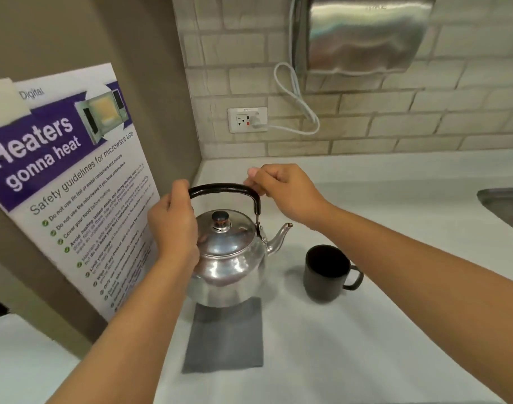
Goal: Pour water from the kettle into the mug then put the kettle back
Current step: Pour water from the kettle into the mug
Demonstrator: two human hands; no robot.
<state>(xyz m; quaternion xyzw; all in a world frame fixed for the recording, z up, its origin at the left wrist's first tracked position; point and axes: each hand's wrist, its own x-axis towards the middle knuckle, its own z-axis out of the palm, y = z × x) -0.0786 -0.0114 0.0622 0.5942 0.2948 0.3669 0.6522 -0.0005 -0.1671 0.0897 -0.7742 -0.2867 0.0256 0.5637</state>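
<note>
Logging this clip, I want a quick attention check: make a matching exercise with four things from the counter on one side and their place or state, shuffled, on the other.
Things:
1. shiny steel kettle
2. matte black mug
3. flat grey mat
4. white wall socket

Places or states:
A. on the tiled wall, with a white cord plugged in
B. lying on the counter, its far edge under the kettle
C. standing upright, to the right of the spout
D. both hands at its black handle

Pairs: 1-D, 2-C, 3-B, 4-A
</note>
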